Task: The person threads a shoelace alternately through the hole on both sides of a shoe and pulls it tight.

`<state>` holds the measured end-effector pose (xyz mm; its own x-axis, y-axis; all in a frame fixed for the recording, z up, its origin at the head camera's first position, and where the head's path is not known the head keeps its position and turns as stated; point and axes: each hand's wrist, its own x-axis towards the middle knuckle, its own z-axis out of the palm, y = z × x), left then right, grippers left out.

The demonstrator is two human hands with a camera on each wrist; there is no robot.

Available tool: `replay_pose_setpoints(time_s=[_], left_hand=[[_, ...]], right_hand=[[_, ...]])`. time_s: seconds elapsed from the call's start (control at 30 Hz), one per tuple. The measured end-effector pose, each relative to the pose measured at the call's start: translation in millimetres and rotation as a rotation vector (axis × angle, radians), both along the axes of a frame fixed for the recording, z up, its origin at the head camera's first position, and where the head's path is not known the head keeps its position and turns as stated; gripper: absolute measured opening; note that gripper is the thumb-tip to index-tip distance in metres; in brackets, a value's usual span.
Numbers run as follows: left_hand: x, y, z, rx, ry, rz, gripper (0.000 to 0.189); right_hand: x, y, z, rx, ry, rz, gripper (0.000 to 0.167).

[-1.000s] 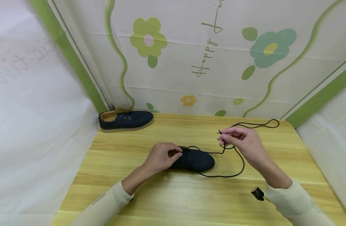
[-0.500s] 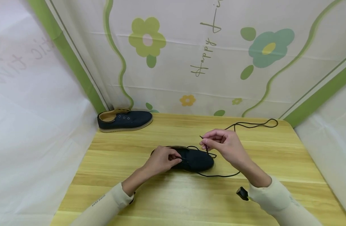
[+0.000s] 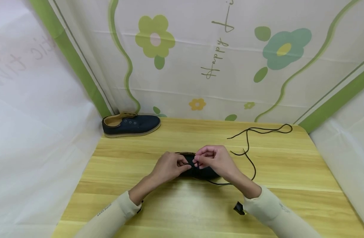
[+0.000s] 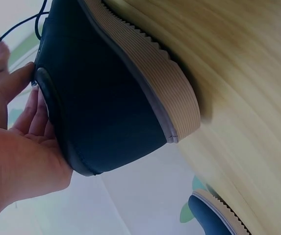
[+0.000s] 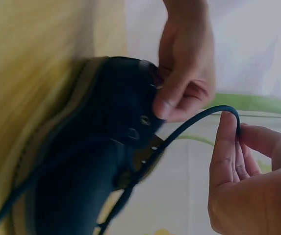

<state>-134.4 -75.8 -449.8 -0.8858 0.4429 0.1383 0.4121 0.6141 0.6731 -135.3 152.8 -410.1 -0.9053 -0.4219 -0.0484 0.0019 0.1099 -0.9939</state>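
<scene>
A dark navy lace-up shoe (image 3: 207, 173) with a tan sole stands on the wooden table, its toe to the right. My left hand (image 3: 170, 165) grips the shoe's eyelet flap between thumb and fingers; the left wrist view shows the heel and side of the shoe (image 4: 101, 88) close by. Just above the eyelets, my right hand (image 3: 216, 160) pinches a black shoelace (image 5: 199, 116) near its end. That lace bends over from my fingertips down towards the shoe, and part of it passes through the front eyelets. The lace tip is hidden behind my fingers.
At the back left of the table (image 3: 119, 191) stands the matching shoe (image 3: 137, 125), with no lace in its eyelets. Another stretch of black lace (image 3: 269, 132) lies looped at the back right. A printed white curtain (image 3: 182, 79) rises behind the table.
My right hand has moved left with the lace, from right of the toe to over the eyelets. My left hand has stayed at the shoe with only a small shift.
</scene>
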Motion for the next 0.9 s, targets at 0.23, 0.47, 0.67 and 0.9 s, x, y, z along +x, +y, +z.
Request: replay_pose_setpoints(time_s=[0.23,0.47,0.67,0.9], left_hand=[[0.6,-3.0,3.1,-0.022,-0.041,-0.022,0.01],[0.3,-4.6,4.4,-0.037,-0.046,-0.015,0.01],[-0.2,-4.0,3.6,-0.04,-0.03,-0.002,0.011],[-0.3,-3.3,2.1,-0.039,-0.024,0.003,0.011]], right_hand=[[-3.8,-6,-18.7,0.022,-0.024,-0.037,0.016],[-5.3,-7,-29.9,0.147,-0.019,-0.021,0.015],[-3.3,-5,-32.3,0.293,0.029,0.033,0.014],[-1.2,-5,-32.0,0.416,0.024,0.1,0.018]])
